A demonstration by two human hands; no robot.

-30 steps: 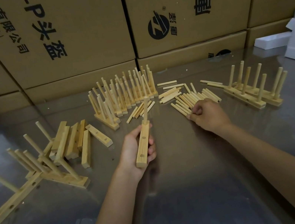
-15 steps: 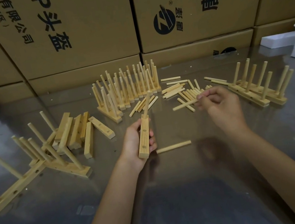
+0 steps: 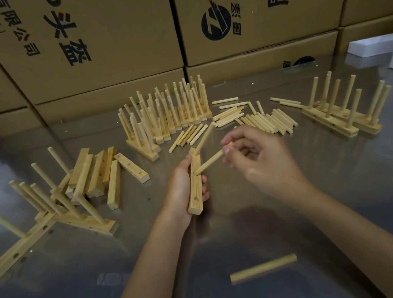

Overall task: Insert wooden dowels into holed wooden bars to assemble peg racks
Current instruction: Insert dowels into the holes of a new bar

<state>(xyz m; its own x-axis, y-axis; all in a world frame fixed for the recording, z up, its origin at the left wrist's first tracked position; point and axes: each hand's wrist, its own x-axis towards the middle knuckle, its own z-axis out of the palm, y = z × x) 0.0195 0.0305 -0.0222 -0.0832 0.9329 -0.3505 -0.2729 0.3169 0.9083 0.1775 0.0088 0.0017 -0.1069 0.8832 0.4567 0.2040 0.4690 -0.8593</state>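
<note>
Now right hand [image 3: 262,161] has brought dowel [image 3: 209,163] to bar [image 3: 196,188]

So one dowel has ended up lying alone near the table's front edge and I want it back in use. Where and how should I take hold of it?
Pinch the stray dowel across its middle, coming straight down from above. It lies flat on the metal table with bare surface all round, so both long sides look free for a thumb and finger.

Pale yellow dowels [image 3: 260,120] and bars [image 3: 113,188], grey reflective worktop [image 3: 352,187], brown cardboard boxes [image 3: 93,36] with black print, white foam blocks [image 3: 370,45].
</note>
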